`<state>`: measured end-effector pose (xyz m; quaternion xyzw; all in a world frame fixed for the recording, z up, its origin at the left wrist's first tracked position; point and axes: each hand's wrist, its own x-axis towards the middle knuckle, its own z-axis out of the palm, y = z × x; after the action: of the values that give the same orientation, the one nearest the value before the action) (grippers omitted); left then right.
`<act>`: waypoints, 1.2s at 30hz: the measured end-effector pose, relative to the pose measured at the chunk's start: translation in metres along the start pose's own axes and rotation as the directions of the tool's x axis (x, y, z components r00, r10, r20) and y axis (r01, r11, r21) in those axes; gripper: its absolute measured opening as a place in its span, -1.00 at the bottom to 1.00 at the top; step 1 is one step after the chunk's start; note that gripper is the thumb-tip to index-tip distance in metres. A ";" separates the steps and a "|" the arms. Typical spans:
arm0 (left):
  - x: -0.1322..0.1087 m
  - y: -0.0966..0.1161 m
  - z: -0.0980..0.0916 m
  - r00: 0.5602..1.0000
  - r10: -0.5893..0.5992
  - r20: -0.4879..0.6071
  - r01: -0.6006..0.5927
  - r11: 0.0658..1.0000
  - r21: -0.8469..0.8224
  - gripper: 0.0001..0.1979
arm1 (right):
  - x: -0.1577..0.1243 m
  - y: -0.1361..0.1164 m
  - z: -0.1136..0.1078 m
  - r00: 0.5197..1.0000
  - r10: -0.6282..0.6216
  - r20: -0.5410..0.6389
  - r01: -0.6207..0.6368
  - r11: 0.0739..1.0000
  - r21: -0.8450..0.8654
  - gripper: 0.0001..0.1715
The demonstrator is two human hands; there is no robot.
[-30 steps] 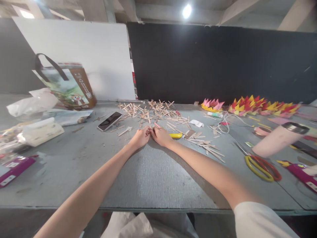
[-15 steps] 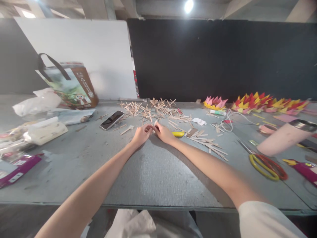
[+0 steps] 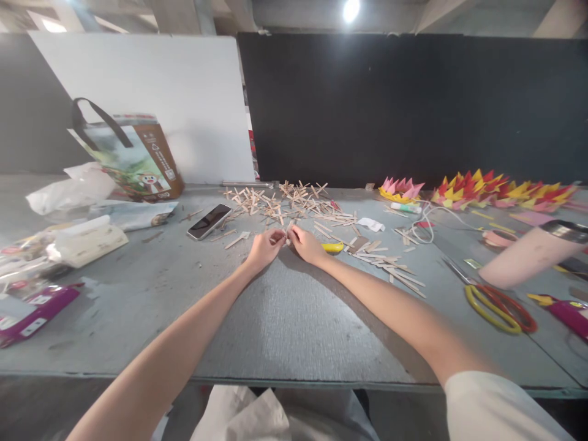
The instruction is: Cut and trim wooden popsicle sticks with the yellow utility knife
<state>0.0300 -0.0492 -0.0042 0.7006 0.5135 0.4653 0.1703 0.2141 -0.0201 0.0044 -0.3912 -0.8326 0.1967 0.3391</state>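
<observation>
We log the left hand and right hand meeting fingertip to fingertip low over the table. Both are pinched on a short wooden stick, just in front of the loose stick pile. The hold is by the tips only. We judge the stick could twist free and drop among the pile, where it would be hard to tell apart. The right wrist lies just beside a yellow tool, so a sideways nudge could knock it.
</observation>
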 end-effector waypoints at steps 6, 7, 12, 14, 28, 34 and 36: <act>-0.001 -0.001 0.001 1.000 0.007 0.022 -0.007 1.000 0.006 -0.84 | -0.002 -0.004 -0.002 1.000 -0.027 0.000 0.027 1.000 0.002 -0.74; -0.001 -0.002 0.001 1.000 0.007 0.024 -0.008 1.000 0.007 -0.83 | -0.002 -0.005 -0.002 1.000 -0.028 -0.003 0.028 1.000 -0.001 -0.75; -0.002 -0.002 0.001 1.000 0.007 0.025 -0.008 1.000 0.012 -0.82 | -0.002 -0.003 0.001 0.999 -0.043 -0.024 0.043 0.999 -0.016 -0.76; -0.002 -0.003 0.001 1.000 0.005 0.021 -0.006 1.000 0.014 -0.83 | -0.002 -0.002 0.002 0.998 -0.054 -0.042 0.053 0.998 -0.022 -0.78; -0.001 -0.002 0.002 1.000 -0.004 0.011 0.004 1.000 0.027 -0.88 | -0.003 0.005 0.004 0.971 -0.204 -0.128 0.198 0.979 -0.057 -0.78; -0.002 -0.001 0.002 1.000 -0.014 0.019 0.013 1.000 0.028 -0.89 | -0.001 0.009 0.008 0.971 -0.209 -0.114 0.202 0.977 -0.068 -0.77; -0.002 -0.001 0.001 1.000 -0.012 0.021 0.012 1.000 0.027 -0.90 | -0.001 0.010 0.009 0.971 -0.211 -0.112 0.204 0.976 -0.071 -0.76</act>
<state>0.0306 -0.0504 -0.0067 0.7046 0.5221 0.4498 0.1690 0.2130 -0.0153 -0.0084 -0.3229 -0.8528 0.1120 0.3949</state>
